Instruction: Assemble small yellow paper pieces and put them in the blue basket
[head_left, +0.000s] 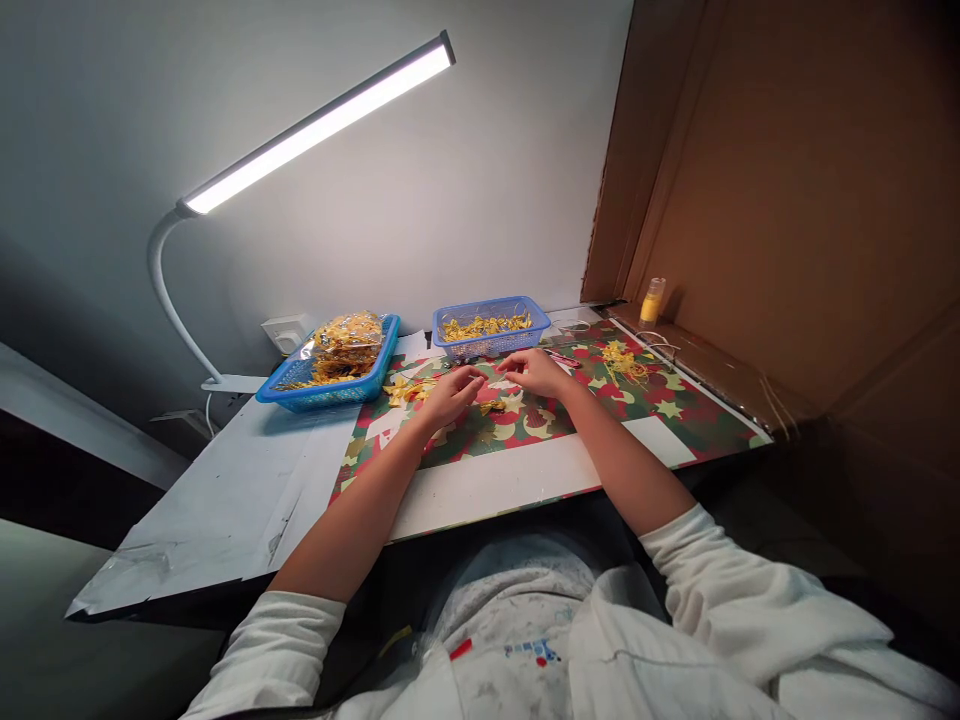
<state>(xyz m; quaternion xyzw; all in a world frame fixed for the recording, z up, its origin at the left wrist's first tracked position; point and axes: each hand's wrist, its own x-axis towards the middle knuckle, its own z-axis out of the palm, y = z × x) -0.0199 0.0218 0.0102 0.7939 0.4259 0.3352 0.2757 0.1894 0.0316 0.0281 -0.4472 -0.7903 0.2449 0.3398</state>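
Over the patterned mat, my left hand [453, 393] has its fingers bent and drawn together, pointing to the right. My right hand [537, 372] faces it a short gap away, thumb and fingertips closed towards each other. Whatever lies in either set of fingertips is too small to make out. A small yellow piece [492, 407] rests on the mat just below and between the hands. Beside my left hand is a loose pile of yellow leaf-like pieces [409, 391]. Behind the hands stands a lilac-blue basket [491, 346] with yellow pieces on thin strands.
A blue basket [330, 396] at the left holds yellow pieces and a clear bag [349, 332]. A bundle of yellow strands [624, 365] lies at the right. A small bottle [652, 301] stands near the cardboard wall [795, 200]. A lit lamp [322, 125] hangs above.
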